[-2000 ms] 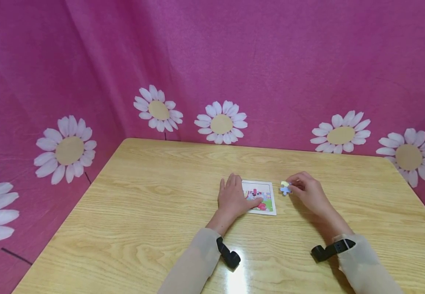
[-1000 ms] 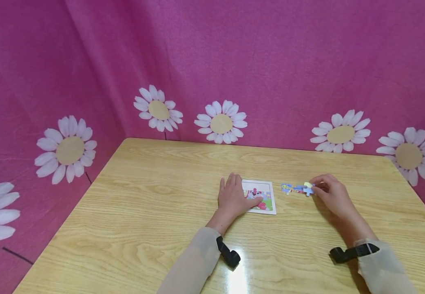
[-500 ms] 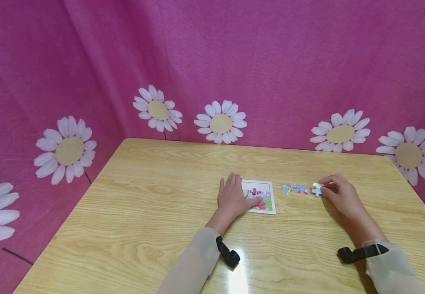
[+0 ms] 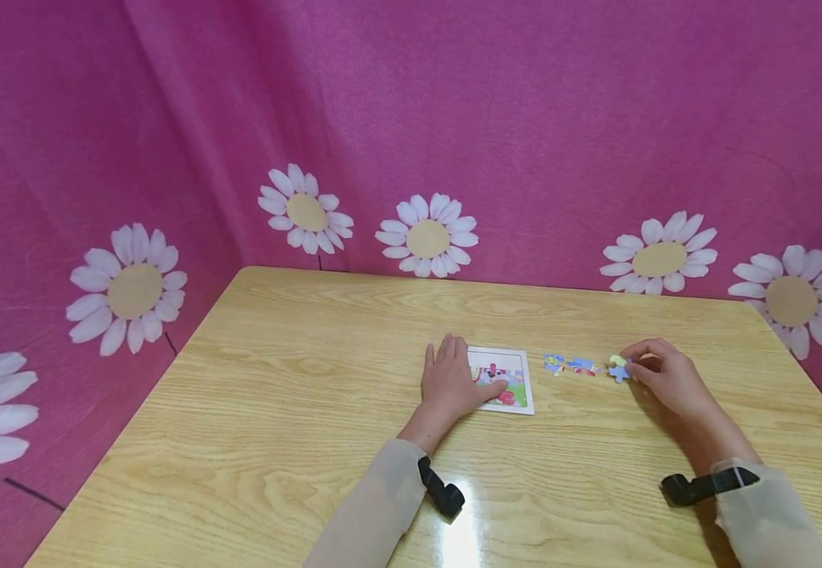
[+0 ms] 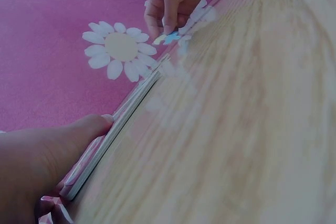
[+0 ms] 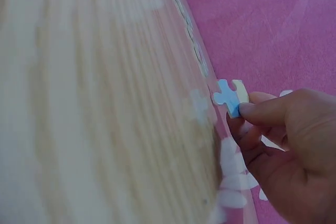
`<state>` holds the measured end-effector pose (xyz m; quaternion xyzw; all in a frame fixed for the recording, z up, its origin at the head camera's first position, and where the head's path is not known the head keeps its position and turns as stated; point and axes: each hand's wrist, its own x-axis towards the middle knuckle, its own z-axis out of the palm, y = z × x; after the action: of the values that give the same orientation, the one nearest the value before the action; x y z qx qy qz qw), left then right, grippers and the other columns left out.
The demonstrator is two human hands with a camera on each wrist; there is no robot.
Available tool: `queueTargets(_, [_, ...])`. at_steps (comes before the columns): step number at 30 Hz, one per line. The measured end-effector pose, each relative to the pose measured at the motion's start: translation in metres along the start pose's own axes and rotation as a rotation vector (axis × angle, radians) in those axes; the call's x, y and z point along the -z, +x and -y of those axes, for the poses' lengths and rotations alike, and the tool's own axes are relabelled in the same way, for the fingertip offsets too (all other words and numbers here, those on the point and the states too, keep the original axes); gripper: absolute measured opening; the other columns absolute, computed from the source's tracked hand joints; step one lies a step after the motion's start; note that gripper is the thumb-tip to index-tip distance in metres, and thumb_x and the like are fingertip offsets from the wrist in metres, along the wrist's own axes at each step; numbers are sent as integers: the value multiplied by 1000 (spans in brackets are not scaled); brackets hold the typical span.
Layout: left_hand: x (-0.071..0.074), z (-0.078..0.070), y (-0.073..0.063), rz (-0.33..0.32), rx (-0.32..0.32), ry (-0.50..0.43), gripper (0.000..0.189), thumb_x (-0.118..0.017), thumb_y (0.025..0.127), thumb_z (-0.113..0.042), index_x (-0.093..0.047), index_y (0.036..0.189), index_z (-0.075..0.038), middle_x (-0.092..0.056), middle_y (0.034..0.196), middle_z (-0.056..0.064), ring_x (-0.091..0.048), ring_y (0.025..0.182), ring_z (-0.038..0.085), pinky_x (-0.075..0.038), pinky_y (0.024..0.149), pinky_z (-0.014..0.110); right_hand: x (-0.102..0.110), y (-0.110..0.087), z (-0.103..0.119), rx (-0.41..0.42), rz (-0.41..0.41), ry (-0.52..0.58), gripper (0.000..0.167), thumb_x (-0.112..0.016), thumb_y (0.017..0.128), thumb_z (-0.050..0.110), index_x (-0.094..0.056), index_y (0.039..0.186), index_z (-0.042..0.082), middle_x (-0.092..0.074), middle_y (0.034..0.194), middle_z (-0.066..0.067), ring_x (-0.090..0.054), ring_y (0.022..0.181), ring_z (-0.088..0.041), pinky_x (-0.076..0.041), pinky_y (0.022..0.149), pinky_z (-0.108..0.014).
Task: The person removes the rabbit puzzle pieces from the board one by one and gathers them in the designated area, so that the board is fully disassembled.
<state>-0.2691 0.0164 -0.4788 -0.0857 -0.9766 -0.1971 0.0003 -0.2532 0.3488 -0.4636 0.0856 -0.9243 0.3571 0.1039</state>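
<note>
My left hand (image 4: 453, 380) rests over the left part of a small white-framed jigsaw puzzle (image 4: 517, 398), with its fingers stretched out and its thumb lying across the picture. In the left wrist view the puzzle board's edge (image 5: 110, 137) shows nearly side-on under the thumb. Off to the right, my right hand (image 4: 670, 379) pinches a blue and yellow jigsaw piece (image 4: 619, 369) between thumb and fingers. The right wrist view shows this piece (image 6: 228, 98) tilted, its knobs pointing away from the thumb. My left hand hides the board's left side.
Between the board and my right hand, several loose jigsaw pieces (image 4: 581, 366) lie in a row on the wooden table (image 4: 297, 410). A pink curtain (image 4: 524, 118) with white flowers stands behind the table and along its left side.
My right hand has moved right, away from the board, with the jigsaw piece in its pinch. Loose pieces have come into sight in its wake. The left hand stays put.
</note>
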Motion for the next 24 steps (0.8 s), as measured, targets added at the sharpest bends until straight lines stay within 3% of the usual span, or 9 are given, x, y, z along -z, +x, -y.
queueTargets(6, [1,1,-1,-8,-18,18,95,-63,77,-74,-38,139,-6,-39,154,7,-23,152,19,-14,127,45,3,1,-4,-14,48,10,14,-57,95,-1,-62,107,-7,-56,106,-16,-44,86,24,-43,70,0])
queueTargets(15, [4,1,-1,-11,-21,33,95,-62,77,-74,-38,139,-6,-40,153,6,-23,152,18,-15,126,45,2,8,-8,4,77,22,15,-59,94,1,-63,106,-7,-64,93,-3,-48,79,14,-43,67,-6])
queueTargets(22, [3,0,-1,-2,-15,26,95,-62,77,-74,-38,140,-7,-39,154,6,-22,152,18,-14,127,44,5,13,-15,9,166,37,16,-59,95,3,-63,106,-7,-62,86,7,-47,76,7,-40,64,-12])
queueTargets(24, [3,0,-1,1,-12,23,96,-62,77,-75,-37,141,-7,-38,154,6,-22,152,18,-14,127,44,7,15,-16,6,196,37,17,-58,96,4,-63,107,-7,-63,87,4,-46,75,6,-40,63,-14])
